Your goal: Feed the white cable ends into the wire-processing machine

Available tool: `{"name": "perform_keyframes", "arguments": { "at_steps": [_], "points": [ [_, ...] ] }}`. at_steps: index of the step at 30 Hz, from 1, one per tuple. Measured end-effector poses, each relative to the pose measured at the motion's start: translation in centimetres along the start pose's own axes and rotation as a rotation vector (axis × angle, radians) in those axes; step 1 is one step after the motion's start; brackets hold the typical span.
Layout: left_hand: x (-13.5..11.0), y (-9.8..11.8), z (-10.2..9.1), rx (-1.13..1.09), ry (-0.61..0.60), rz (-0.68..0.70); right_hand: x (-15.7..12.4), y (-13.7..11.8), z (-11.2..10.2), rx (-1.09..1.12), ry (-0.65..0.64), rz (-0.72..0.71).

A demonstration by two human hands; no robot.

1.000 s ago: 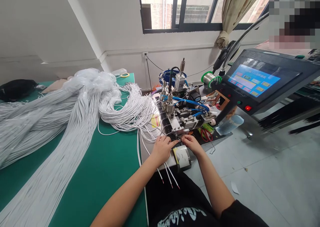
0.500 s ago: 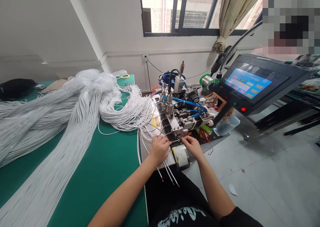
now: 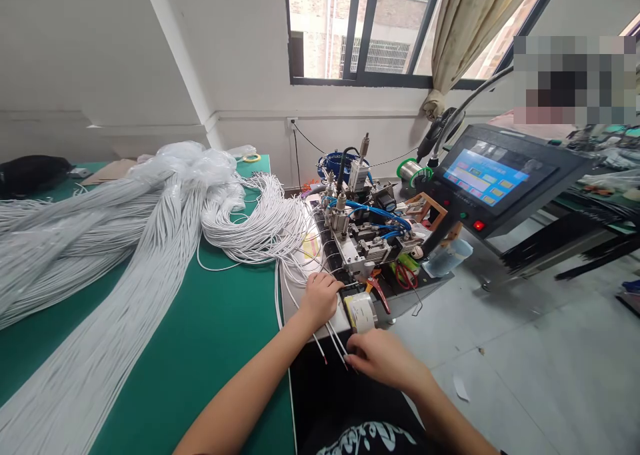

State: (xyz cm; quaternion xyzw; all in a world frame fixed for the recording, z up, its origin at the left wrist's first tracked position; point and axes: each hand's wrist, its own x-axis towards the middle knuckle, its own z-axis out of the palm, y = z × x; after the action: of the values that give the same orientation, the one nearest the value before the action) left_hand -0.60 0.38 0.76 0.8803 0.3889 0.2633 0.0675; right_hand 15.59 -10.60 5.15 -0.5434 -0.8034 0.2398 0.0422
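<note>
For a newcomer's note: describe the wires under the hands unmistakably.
Find the machine with blue hoses right of the green table. Before it the left hand pins a few white wires jutting toward the person, right hand at their ends. Only these show red tips.

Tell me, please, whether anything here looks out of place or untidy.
Nothing looks damaged. The white wires sprawl in a loose tangle over the green table and onto the machine base, a few overhanging its front edge under the left hand. A pale scrap lies on the floor.
</note>
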Motion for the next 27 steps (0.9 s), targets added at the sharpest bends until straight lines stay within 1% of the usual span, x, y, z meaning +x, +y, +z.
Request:
{"name": "perform_keyframes", "arguments": {
  "at_steps": [2,5,10,15,19,23,25,27],
  "points": [
    [0.0,0.0,0.0,-0.013,0.0,-0.001,-0.1,-0.3,1.0,-0.072,-0.042,0.002],
    [0.0,-0.1,-0.1,-0.027,-0.009,-0.005,-0.2,-0.5,1.5,-0.122,-0.042,-0.001],
    [-0.1,-0.1,-0.1,-0.037,-0.008,-0.018,-1.1,-0.3,0.7,-0.127,-0.02,0.029],
    [-0.3,-0.2,-0.2,-0.07,0.018,-0.012,-2.3,0.3,-0.6,-0.044,0.026,0.066],
    [-0.4,-0.1,-0.5,-0.1,0.04,0.015,-3.1,1.0,-1.3,0.039,0.125,0.108],
    [-0.4,0.2,-1.0,-0.112,0.05,0.058,-3.3,2.1,-1.4,0.142,0.236,0.111],
    [-0.4,0.4,-1.3,-0.121,0.058,0.095,-3.0,2.7,-1.1,0.217,0.315,0.103],
    [-0.4,0.6,-1.5,-0.124,0.059,0.146,-2.5,3.3,-0.7,0.299,0.429,0.097]
  ]
}}
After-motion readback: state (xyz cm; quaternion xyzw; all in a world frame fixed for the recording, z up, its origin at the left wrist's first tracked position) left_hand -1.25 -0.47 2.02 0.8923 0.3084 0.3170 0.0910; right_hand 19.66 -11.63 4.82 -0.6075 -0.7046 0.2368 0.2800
